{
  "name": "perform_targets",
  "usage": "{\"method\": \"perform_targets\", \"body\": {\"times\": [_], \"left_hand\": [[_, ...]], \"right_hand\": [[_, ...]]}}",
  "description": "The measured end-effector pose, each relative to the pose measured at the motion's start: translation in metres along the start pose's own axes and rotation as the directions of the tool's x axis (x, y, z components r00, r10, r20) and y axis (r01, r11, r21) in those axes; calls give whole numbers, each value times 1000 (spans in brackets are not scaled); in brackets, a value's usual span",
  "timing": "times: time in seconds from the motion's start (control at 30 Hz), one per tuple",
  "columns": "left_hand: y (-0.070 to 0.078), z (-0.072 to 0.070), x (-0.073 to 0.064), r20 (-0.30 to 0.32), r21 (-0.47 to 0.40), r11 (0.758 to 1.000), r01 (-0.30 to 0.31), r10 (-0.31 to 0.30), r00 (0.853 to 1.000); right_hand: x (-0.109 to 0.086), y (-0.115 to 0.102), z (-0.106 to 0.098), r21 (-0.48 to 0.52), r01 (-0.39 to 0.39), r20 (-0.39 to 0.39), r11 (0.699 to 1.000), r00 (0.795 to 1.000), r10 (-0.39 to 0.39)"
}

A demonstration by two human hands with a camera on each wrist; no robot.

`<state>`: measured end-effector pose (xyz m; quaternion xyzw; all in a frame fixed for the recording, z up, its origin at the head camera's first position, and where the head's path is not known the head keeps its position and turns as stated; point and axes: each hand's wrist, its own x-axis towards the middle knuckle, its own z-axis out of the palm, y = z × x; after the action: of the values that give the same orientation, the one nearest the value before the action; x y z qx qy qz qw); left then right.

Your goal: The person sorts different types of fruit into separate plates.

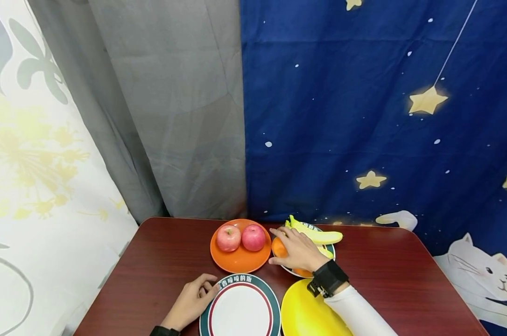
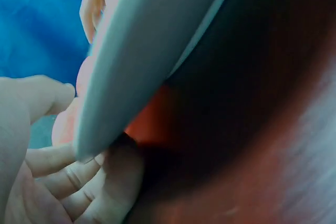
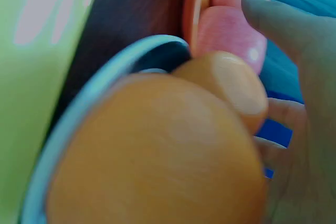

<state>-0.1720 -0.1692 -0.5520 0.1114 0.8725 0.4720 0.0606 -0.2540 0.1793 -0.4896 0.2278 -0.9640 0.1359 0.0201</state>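
At the near middle of the table, my left hand (image 1: 194,298) is at the left rim of a white plate with a green border (image 1: 245,310). In the left wrist view its fingers (image 2: 68,177) curl at the underside of the rim, while the thumb stands over the upper side. My right hand (image 1: 299,249) reaches over a fruit plate (image 1: 334,252) with its fingers spread. Beneath it are an orange (image 1: 279,247), a second orange (image 3: 157,150) and bananas (image 1: 316,233). The right wrist view shows the thumb apart from the oranges, with fingers close beside the farther one.
An orange plate (image 1: 241,267) bearing two apples (image 1: 228,238) stands at the back, left of the fruit plate. Under my right forearm lies a yellow plate (image 1: 306,310). Grey and blue curtains (image 1: 341,116) hang behind the table (image 1: 388,280).
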Motion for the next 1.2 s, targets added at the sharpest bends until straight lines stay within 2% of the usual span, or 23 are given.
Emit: {"method": "perform_targets", "body": {"times": [0.1, 0.23, 0.43, 0.7, 0.8, 0.93, 1.07, 1.13, 1.2], "left_hand": [[-1, 2, -2, 36, 34, 999, -29, 28, 999], [-2, 3, -1, 73, 65, 998, -25, 20, 997], [-1, 3, -1, 62, 91, 996, -23, 17, 998], [-1, 2, -2, 62, 97, 995, -31, 25, 998], [-2, 2, -1, 59, 109, 994, -23, 16, 998], [-4, 3, 0, 56, 117, 993, -16, 9, 998], [-3, 4, -1, 47, 114, 993, -24, 19, 999], [-3, 4, -2, 41, 114, 993, -28, 24, 999], [-2, 4, -2, 35, 112, 993, -31, 27, 999]], "right_hand": [[3, 1, 7, -15, 4, -10, 1000, 1000, -4], [5, 2, 15, -30, 20, -33, 999, 999, -21], [7, 5, 21, -57, 49, -64, 997, 997, -53], [8, 5, 21, -33, 71, -63, 997, 995, -73], [9, 3, 17, -19, 89, -88, 996, 992, -90], [10, -4, 2, 0, 124, -163, 992, 979, -122], [8, -25, -19, 75, 172, -229, 982, 962, -151], [5, -40, -28, 121, 226, -265, 967, 946, -188], [2, -57, -32, 145, 317, -304, 937, 916, -263]]}}
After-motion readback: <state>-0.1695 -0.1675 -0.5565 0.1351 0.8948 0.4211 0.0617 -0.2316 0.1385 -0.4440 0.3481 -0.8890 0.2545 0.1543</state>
